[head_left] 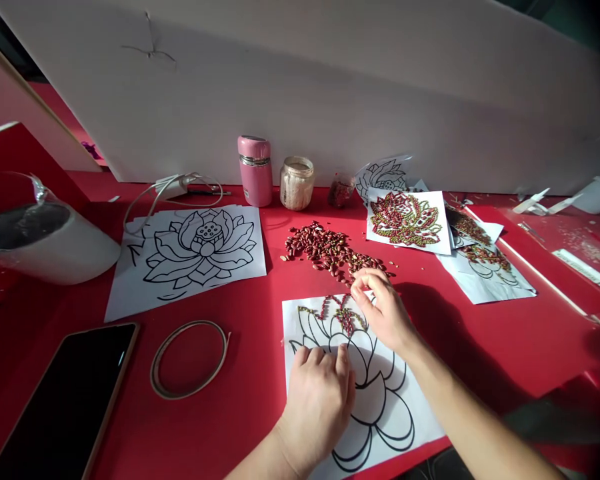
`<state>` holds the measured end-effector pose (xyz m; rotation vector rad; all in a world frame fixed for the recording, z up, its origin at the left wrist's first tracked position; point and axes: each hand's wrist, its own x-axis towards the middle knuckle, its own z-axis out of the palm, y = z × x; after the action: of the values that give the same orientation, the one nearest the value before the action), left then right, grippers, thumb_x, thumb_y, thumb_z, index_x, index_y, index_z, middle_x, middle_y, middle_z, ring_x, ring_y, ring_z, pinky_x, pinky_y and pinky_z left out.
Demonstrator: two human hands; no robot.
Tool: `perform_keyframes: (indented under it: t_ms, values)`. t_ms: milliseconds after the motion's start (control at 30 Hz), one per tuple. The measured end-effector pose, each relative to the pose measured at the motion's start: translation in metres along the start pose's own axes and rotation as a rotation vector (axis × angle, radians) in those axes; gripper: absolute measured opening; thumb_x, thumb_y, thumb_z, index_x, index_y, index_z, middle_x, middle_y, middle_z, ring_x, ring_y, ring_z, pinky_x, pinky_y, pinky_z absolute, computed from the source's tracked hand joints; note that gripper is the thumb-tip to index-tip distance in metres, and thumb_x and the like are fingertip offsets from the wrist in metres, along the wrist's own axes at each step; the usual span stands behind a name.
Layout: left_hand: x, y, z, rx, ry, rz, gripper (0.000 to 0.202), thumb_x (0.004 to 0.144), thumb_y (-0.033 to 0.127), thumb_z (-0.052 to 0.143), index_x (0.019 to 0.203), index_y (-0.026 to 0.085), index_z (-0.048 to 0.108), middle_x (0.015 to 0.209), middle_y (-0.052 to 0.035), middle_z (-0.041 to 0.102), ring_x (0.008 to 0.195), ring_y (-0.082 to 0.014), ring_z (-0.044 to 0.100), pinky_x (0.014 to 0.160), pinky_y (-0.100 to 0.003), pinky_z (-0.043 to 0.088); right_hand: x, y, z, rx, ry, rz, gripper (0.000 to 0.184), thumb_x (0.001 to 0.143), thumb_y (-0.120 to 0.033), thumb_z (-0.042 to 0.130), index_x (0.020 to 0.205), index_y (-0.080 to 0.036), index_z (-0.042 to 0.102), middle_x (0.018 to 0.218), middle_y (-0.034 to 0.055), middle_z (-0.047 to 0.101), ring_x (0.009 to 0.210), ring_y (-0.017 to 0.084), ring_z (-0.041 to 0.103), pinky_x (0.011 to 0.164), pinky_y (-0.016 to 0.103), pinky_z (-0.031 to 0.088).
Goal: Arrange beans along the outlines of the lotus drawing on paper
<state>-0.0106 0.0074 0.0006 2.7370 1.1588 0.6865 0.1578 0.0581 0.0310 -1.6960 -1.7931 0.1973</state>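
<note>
A white paper with a black lotus outline [380, 407] lies in front of me, with red and green beans [347, 317] set along its upper lines. My left hand [320, 393] rests on this paper, index finger stretched out and the other fingers bent, holding nothing visible. Above the paper's top edge, my right hand [383, 307] has thumb and index finger brought together in a pinch. Whatever is between those fingertips is too small to make out. A loose pile of red beans [325, 247] lies just beyond the right hand.
Left are printed lotus sheets [205, 253], a tape roll [190, 360], a phone [65, 400] and a white container [75, 247]. Behind stand a pink flask [255, 173] and a glass jar [297, 183]. Bean-covered lotus pictures [407, 220] lie right, near glue bottles [543, 203].
</note>
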Motion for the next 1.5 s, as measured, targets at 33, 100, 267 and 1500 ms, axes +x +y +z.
perform_keyframes:
  t_ms: [33,100,267,1500]
  values:
    - [0.000,0.000,0.000,0.000,-0.002,0.002,0.029,0.081,0.022,0.045,0.105,0.010,0.056,0.062,-0.0028,0.055,0.059,-0.0175,0.049,0.055,-0.032,0.032,-0.012,-0.004,0.000,0.007,0.018,-0.012,0.009,0.081,-0.026,0.044,0.079,-0.021,0.051,0.097,0.0071,0.053,0.096,0.018,0.050,0.081,0.033,0.042]
    - [0.001,-0.001,0.000,-0.001,-0.001,0.010,0.029,0.081,0.022,0.044,0.105,0.010,0.056,0.062,-0.0033,0.055,0.059,-0.0174,0.049,0.055,-0.032,0.032,-0.033,-0.012,0.002,-0.017,0.030,0.008,0.007,0.079,-0.025,0.047,0.078,-0.021,0.053,0.102,0.0080,0.050,0.101,0.020,0.048,0.084,0.036,0.042]
    - [0.001,-0.001,0.000,-0.035,-0.011,-0.004,0.027,0.081,0.022,0.045,0.104,0.011,0.055,0.062,-0.0021,0.054,0.058,-0.0169,0.048,0.055,-0.031,0.030,-0.058,-0.018,0.016,-0.097,0.047,0.049,0.008,0.076,-0.025,0.050,0.072,-0.021,0.056,0.109,0.0074,0.049,0.101,0.022,0.047,0.085,0.038,0.040]
    - [0.001,0.000,-0.003,-0.026,-0.032,-0.016,0.026,0.081,0.022,0.044,0.103,0.011,0.054,0.062,-0.0029,0.055,0.058,-0.0168,0.050,0.055,-0.031,0.032,-0.048,-0.016,0.015,-0.085,0.022,0.041,0.011,0.072,-0.017,0.051,0.082,-0.021,0.051,0.114,0.0097,0.044,0.110,0.024,0.044,0.089,0.041,0.041]
